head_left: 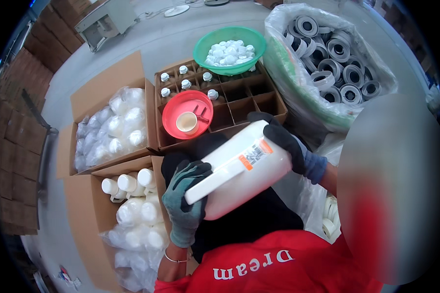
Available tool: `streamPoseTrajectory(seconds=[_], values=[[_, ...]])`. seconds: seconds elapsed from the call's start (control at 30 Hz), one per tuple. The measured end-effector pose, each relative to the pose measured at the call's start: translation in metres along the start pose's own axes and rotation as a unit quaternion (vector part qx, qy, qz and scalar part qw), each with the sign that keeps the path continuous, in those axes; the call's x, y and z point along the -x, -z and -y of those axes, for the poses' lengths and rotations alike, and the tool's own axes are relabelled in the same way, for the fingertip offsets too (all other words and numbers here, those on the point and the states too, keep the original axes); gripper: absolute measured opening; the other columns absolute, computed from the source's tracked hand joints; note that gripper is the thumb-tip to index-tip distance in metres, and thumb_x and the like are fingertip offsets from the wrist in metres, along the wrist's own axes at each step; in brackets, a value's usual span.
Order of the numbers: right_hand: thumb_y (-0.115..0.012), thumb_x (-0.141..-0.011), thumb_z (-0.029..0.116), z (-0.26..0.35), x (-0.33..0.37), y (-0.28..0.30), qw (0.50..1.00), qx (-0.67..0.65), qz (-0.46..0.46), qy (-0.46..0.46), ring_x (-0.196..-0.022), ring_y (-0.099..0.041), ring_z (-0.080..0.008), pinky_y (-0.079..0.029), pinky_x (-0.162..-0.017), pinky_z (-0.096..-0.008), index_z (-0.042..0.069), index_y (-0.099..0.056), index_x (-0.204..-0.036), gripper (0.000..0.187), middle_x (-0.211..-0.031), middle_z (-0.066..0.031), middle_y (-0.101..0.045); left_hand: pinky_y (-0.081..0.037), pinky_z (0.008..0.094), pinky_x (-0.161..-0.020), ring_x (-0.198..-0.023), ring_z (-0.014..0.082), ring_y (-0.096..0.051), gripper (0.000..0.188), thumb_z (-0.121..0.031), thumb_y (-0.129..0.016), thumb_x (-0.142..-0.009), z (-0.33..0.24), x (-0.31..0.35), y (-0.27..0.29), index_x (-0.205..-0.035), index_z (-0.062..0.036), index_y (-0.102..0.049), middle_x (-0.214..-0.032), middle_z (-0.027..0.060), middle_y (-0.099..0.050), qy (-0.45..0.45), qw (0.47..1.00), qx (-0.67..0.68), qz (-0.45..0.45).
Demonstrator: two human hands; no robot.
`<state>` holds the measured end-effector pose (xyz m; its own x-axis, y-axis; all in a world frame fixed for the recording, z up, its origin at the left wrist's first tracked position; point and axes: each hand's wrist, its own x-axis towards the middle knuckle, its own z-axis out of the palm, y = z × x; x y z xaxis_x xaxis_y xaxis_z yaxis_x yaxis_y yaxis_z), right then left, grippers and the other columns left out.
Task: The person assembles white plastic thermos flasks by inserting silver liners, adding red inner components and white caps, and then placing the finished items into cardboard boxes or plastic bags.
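A large white plastic jug (259,178) lies tilted across my lap, an orange-and-white label on its side. My left hand (185,202), in a grey-green glove with dark fingers, grips the end with the flat white handle (215,183). At the opposite end, my right hand (283,141), gloved in black and blue, wraps round the jug's edge. Some fingertips are hidden behind the jug. Just beyond it, a red dish (170,117) holds a small cream cup (187,123) and a red forked piece.
Ahead stands a divided carton (225,108) with white-capped bottles and a green basin (200,49) of small white caps. Cartons on the left (66,146) hold white, partly plastic-wrapped containers. A plastic bag (278,80) of grey rings stands at the right. A blurred shape covers the right edge.
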<state>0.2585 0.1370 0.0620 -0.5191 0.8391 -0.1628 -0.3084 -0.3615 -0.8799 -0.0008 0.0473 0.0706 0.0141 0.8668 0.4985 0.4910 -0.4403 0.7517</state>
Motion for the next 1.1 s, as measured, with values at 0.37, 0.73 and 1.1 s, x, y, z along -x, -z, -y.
streamPoseTrajectory(seconds=[0.37,0.73,1.1], values=[[-0.071,-0.06,0.069,0.063,-0.01,-0.042,0.769,0.448,0.349,0.294,-0.138,-0.029,-0.0325,-0.024,-0.112,-0.0456,0.003,-0.037,-0.143,0.112,-0.149,-0.0185,-0.027,-0.053,0.0336,-0.081,-0.089,0.0227,-0.068,0.028,-0.011,-0.059,-0.081,0.036,0.057,-0.001,-0.104,0.0028,-0.068,-0.1,0.0142,-0.069,0.317,0.908,0.275,0.01],[-0.07,-0.077,0.051,0.012,-0.047,-0.034,0.86,0.348,0.361,0.095,-0.13,-0.04,-0.0315,-0.03,-0.109,-0.045,0.007,-0.044,-0.14,0.082,-0.137,-0.0155,-0.045,-0.047,0.0282,-0.09,-0.098,0.014,-0.06,0.062,-0.01,-0.063,-0.087,0.015,0.074,0.027,-0.143,0.0021,-0.039,-0.105,0.0086,-0.064,0.308,0.893,0.328,0.018],[-0.07,-0.067,0.053,-0.02,-0.051,-0.1,0.765,0.459,0.4,0.211,-0.122,-0.045,-0.0392,-0.035,-0.1,-0.05,0.021,-0.056,-0.131,0.073,-0.133,-0.0194,-0.046,-0.048,0.0222,-0.059,-0.067,0.005,-0.058,0.045,-0.023,-0.057,-0.096,0.011,0.142,0.037,-0.134,0.002,-0.051,-0.087,0.0023,-0.066,0.441,0.884,0.143,0.057]])
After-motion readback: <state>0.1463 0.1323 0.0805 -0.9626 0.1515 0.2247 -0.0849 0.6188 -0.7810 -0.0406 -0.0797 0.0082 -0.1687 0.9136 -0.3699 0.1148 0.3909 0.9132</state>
